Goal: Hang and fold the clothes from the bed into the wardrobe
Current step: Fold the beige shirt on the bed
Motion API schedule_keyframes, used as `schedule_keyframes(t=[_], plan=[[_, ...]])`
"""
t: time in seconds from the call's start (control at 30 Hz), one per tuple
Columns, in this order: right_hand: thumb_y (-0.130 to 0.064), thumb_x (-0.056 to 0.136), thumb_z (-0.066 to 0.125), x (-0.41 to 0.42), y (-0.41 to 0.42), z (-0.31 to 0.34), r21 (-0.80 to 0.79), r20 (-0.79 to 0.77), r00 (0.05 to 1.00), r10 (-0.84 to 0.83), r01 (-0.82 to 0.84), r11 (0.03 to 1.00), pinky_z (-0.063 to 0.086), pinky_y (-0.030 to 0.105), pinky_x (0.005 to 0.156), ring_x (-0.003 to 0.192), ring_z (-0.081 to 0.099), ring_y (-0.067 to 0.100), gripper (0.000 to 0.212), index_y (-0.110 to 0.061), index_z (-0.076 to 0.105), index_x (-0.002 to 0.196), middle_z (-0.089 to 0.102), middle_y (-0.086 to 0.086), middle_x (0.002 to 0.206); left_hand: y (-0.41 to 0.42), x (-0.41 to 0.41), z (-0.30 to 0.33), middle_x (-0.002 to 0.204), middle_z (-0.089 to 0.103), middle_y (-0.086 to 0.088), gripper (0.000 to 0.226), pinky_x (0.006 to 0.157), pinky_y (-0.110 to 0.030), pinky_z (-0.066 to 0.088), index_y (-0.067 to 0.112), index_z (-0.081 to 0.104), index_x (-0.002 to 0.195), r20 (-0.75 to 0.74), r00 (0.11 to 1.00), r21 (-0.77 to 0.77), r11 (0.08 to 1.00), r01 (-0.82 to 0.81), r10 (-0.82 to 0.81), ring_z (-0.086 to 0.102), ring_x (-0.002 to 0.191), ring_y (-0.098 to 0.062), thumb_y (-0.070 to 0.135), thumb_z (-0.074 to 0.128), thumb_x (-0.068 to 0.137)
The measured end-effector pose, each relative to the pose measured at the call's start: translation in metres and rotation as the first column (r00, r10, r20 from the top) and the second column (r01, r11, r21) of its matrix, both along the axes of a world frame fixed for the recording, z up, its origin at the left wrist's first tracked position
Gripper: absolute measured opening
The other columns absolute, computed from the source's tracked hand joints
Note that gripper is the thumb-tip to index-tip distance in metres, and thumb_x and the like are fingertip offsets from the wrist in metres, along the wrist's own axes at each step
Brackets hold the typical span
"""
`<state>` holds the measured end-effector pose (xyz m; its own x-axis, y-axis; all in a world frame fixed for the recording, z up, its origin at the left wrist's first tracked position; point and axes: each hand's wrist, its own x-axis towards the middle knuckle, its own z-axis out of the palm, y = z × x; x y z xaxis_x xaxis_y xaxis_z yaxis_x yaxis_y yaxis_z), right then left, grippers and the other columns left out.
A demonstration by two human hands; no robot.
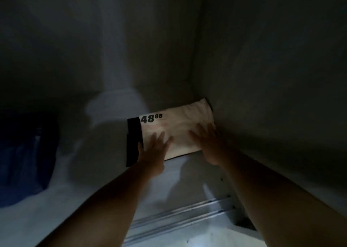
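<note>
A folded white T-shirt [176, 128], printed with "48 88" in black, is seen lying on the wardrobe shelf [105, 171], pushed into the right rear corner against the side wall [272, 78]. The left hand [153, 149] and the right hand [208, 143] are laid flat on its near half with fingers spread and straight, so neither grip is closed round anything; the cloth is only pressed. A black folded piece [133, 141] is seen just left of the left hand, touching the shirt's edge, and whether it belongs to the same garment cannot be told. A dark blue garment [26, 153] lies well to the left of both hands. If the palms are dragged back on withdrawal, the top layer is likely to be pulled along and the fold opened. A further push could bunch the far edge against the wall. Little is lit, so a shifted layer might go unnoticed.
</note>
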<state>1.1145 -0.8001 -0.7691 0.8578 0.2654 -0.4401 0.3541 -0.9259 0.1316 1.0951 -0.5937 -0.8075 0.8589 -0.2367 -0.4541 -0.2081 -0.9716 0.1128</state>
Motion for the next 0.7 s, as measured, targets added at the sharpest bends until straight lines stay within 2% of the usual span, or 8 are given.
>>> schedule_keyframes(t=[0.07, 0.17, 0.27, 0.33, 0.43, 0.57, 0.7], plan=[[-0.013, 0.100, 0.032, -0.005, 0.006, 0.022, 0.008, -0.086, 0.994, -0.060, 0.061, 0.998, 0.009, 0.057, 0.116, 0.147, -0.005, 0.036, 0.068, -0.032, -0.007, 0.152, -0.010, 0.007, 0.161, 0.005, -0.009, 0.024, 0.157, -0.023, 0.003, 0.087, 0.113, -0.061, 0.007, 0.034, -0.015, 0.149, -0.024, 1.000, 0.000, 1.000, -0.008, 0.008, -0.019, 0.145, -0.022, 0.017, 0.048, 0.092], [-0.019, 0.100, 0.036, -0.025, 0.021, 0.067, 0.035, -0.185, 0.978, -0.099, 0.107, 0.994, 0.009, 0.054, 0.117, 0.148, -0.003, 0.029, 0.067, -0.033, -0.004, 0.153, -0.005, 0.005, 0.161, 0.004, -0.036, 0.070, 0.160, -0.008, 0.000, 0.078, 0.115, -0.053, 0.015, 0.029, -0.009, 0.151, 0.033, 0.999, -0.036, 0.999, 0.010, -0.008, -0.003, 0.148, -0.020, 0.024, 0.045, 0.096], [-0.015, 0.098, 0.042, -0.059, 0.034, 0.116, 0.040, -0.285, 0.947, -0.150, 0.168, 0.985, 0.015, 0.051, 0.116, 0.148, 0.002, 0.028, 0.073, -0.030, -0.002, 0.153, -0.003, 0.006, 0.161, 0.000, -0.070, 0.119, 0.160, -0.001, -0.005, 0.075, 0.114, -0.048, 0.020, 0.027, 0.000, 0.153, -0.026, 0.999, -0.075, 0.997, -0.032, 0.031, 0.005, 0.147, -0.022, 0.021, 0.048, 0.095], [-0.008, 0.095, 0.045, -0.086, 0.040, 0.150, 0.030, -0.353, 0.920, -0.171, 0.194, 0.981, 0.021, 0.052, 0.115, 0.147, 0.004, 0.030, 0.078, -0.029, -0.002, 0.153, -0.004, 0.008, 0.161, -0.001, -0.091, 0.155, 0.160, -0.001, -0.005, 0.076, 0.114, -0.047, 0.021, 0.027, 0.003, 0.153, -0.124, 0.989, -0.067, 0.994, -0.088, 0.079, 0.006, 0.147, -0.022, 0.021, 0.050, 0.094], [-0.003, 0.092, 0.047, -0.127, 0.049, 0.199, 0.012, -0.403, 0.894, -0.198, 0.222, 0.975, 0.025, 0.052, 0.112, 0.145, 0.010, 0.033, 0.082, -0.028, -0.001, 0.154, -0.004, 0.012, 0.160, -0.005, -0.123, 0.212, 0.160, -0.003, -0.006, 0.077, 0.114, -0.047, 0.021, 0.025, 0.002, 0.153, -0.236, 0.969, -0.010, 0.997, -0.079, 0.074, 0.006, 0.147, -0.023, 0.023, 0.051, 0.094], [-0.009, 0.094, 0.050, -0.167, 0.061, 0.282, 0.038, -0.436, 0.867, -0.240, 0.284, 0.958, 0.031, 0.049, 0.109, 0.144, 0.018, 0.033, 0.080, -0.028, 0.000, 0.154, 0.003, 0.010, 0.160, -0.004, -0.153, 0.306, 0.160, 0.001, -0.004, 0.074, 0.115, -0.044, 0.017, 0.025, 0.003, 0.153, -0.344, 0.935, -0.012, 0.995, -0.101, 0.091, 0.006, 0.147, -0.021, 0.024, 0.049, 0.095], [-0.010, 0.091, 0.052, -0.217, 0.061, 0.369, 0.065, -0.443, 0.840, -0.314, 0.379, 0.923, 0.038, 0.047, 0.105, 0.141, 0.024, 0.034, 0.078, -0.026, 0.007, 0.153, 0.012, 0.009, 0.158, -0.004, -0.193, 0.404, 0.156, 0.018, -0.005, 0.065, 0.110, -0.041, 0.027, 0.023, 0.020, 0.149, -0.345, 0.937, -0.020, 0.997, -0.070, 0.059, 0.019, 0.142, -0.024, 0.022, 0.050, 0.091]])
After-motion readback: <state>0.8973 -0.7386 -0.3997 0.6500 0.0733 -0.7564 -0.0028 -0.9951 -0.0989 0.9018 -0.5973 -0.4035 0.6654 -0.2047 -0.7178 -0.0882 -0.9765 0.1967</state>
